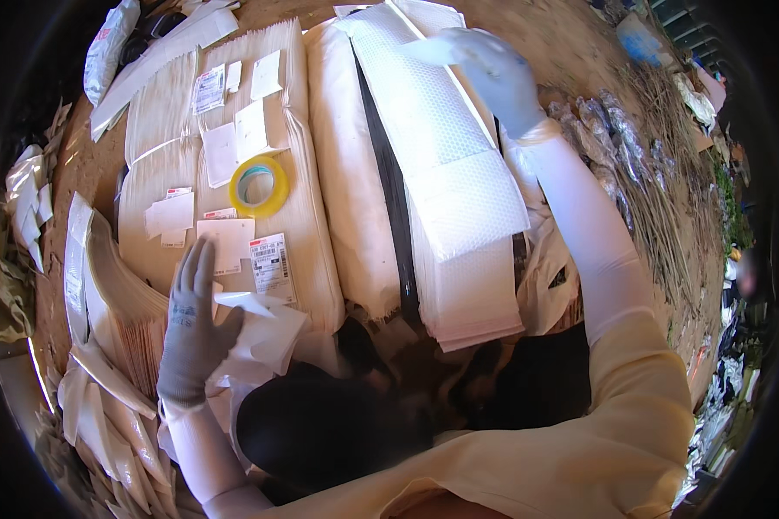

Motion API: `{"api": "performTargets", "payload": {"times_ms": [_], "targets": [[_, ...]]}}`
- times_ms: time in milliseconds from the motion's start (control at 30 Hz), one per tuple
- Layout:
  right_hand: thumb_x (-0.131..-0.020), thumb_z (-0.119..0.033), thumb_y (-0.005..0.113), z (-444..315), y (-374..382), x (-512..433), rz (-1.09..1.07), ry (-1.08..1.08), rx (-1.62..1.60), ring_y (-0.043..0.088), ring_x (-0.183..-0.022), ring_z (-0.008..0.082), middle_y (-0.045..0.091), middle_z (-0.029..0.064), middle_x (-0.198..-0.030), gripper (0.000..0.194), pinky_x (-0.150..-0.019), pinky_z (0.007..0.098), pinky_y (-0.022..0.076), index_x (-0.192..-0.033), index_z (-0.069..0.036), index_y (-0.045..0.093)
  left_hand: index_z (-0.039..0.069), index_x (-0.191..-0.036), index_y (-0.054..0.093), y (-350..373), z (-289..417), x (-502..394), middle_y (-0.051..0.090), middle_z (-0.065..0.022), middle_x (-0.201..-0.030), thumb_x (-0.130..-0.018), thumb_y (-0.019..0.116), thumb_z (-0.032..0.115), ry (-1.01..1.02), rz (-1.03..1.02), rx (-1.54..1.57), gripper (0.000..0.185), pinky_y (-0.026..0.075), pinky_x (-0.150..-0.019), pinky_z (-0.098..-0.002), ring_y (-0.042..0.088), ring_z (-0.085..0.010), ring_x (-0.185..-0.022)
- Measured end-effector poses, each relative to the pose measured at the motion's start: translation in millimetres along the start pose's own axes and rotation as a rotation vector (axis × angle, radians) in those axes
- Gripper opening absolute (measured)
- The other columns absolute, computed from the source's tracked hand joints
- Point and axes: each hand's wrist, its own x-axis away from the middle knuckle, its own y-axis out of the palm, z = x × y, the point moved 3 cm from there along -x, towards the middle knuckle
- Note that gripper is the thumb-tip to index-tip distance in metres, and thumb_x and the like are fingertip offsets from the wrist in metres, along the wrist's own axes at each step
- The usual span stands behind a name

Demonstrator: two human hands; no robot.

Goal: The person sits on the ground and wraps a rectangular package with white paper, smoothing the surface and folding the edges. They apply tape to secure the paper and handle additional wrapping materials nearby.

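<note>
My left hand (198, 324), in a grey knit glove, is held flat with the thumb apart from the fingers. Its fingertips are at the lower edge of a small white paper slip (224, 240) on a stack of paper mailers (311, 214); touching or just above, I cannot tell. My right hand (500, 78), gloved too and blurred, is over the far right edge of a translucent bubble-wrap sheet or pouch (435, 130). Whether it grips the bubble wrap is unclear. Beneath the wrap lies a stack of pale mailers (470, 292). A printed shipping label (272, 266) lies right of my left fingertips.
A roll of yellow tape (279, 194) rests on the left stack among more slips and labels. Loose padded envelopes (104, 428) are heaped at lower left. Dry stalks (655, 194) and plastic-wrapped bundles (613, 136) lie on the dirt ground at right. A white plastic sack (107, 55) stands at far left.
</note>
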Motion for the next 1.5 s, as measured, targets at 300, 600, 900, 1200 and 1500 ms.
{"api": "performTargets", "payload": {"times_ms": [300, 600, 900, 1200, 1500], "targets": [[-0.096, -0.034, 0.065, 34.7, 86.1, 84.0, -0.744, 0.055, -0.117, 0.06, -0.123, 0.0279, 0.071, 0.0083, -0.122, 0.027, -0.106, 0.0439, 0.0453, -0.113, -0.015, 0.075, 0.01, -0.144, 0.053, 205.6, 198.6, -166.7, 0.043, -0.0112, -0.156, -0.093, 0.059, 0.043, 0.775, -0.093, 0.08, 0.061, 0.016, -0.126, -0.0488, 0.031, -0.0318, -0.149], [-0.099, -0.047, 0.052, 115.8, 147.2, 65.9, -0.17, 0.159, 0.569, 0.038, -0.143, 0.0372, 0.047, 0.0241, -0.148, 0.064, -0.118, 0.0472, 0.0274, -0.14, 0.002, 0.05, 0.01, -0.136, 0.057, 251.8, 218.9, -190.0, 0.051, -0.0092, -0.144, -0.089, 0.064, 0.039, 0.748, -0.017, 0.22, 0.056, 0.021, -0.124, -0.0489, 0.037, -0.0324, -0.144], [-0.081, -0.028, 0.083, 111.3, 100.1, 128.7, -0.052, 0.473, 0.313, 0.065, -0.096, 0.026, 0.068, 0.0138, -0.101, 0.049, -0.086, 0.0431, 0.0531, -0.116, 0.003, 0.066, 0.011, -0.137, 0.058, 268.4, 213.4, -185.7, 0.048, -0.0123, -0.149, -0.084, 0.069, 0.043, 0.72, 0.102, 0.171, 0.063, 0.017, -0.125, -0.0533, 0.035, -0.0339, -0.146], [-0.099, -0.025, 0.065, -127.2, 74.1, 27.7, -0.22, 0.827, -1.106, 0.064, -0.106, 0.0174, 0.068, 0.0099, -0.118, 0.042, -0.092, 0.0291, 0.0504, -0.128, 0.006, 0.064, 0.0, -0.152, 0.036, 119.9, 198.0, 6.9, 0.061, -0.0142, -0.132, -0.087, 0.082, 0.027, -0.52, 0.186, 1.715, 0.084, 0.048, -0.101, -0.0337, 0.058, -0.022, -0.117], [-0.103, -0.019, 0.062, -272.4, 10.9, -34.5, -0.35, -0.032, -0.781, 0.041, -0.144, 0.0185, 0.044, 0.0109, -0.157, 0.059, -0.12, 0.0331, 0.0308, -0.153, 0.0, 0.04, 0.005, -0.113, 0.061, -90.7, 26.6, 169.9, 0.053, 0.0006, -0.077, -0.096, 0.065, 0.018, -0.733, 0.958, 0.871, 0.022, 0.042, -0.06, -0.03, 0.048, -0.0117, -0.065]]}}
